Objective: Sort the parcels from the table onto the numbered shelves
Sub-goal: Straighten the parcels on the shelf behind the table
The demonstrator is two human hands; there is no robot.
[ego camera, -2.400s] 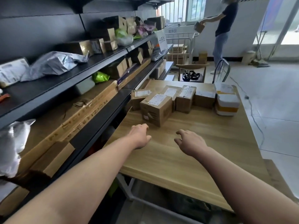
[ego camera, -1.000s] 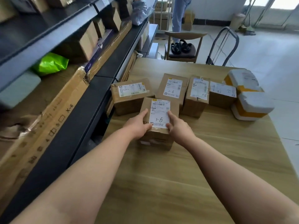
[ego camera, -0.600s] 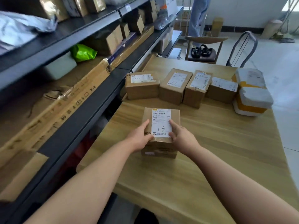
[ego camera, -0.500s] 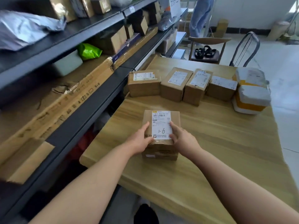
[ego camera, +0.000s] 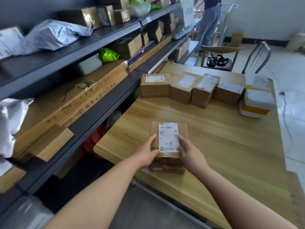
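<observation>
Both hands (ego camera: 168,154) around parcel (ego camera: 168,141)

bright daylight from the right; shelves (ego camera: 69,52) motion-blurred, edges bent by wide-angle lens.

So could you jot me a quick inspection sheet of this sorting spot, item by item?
Surface: wooden table, mostly bare.
Job's things: held box marked 1-6; four brown boxes in a row at the far edge.
Clutter: white-and-yellow foam boxes.
Grips: left hand and right hand clasp the held box.
Cables: one cable on the floor.
Surroundings: stocked shelves, chair bearing sandals, a person standing beyond.
</observation>
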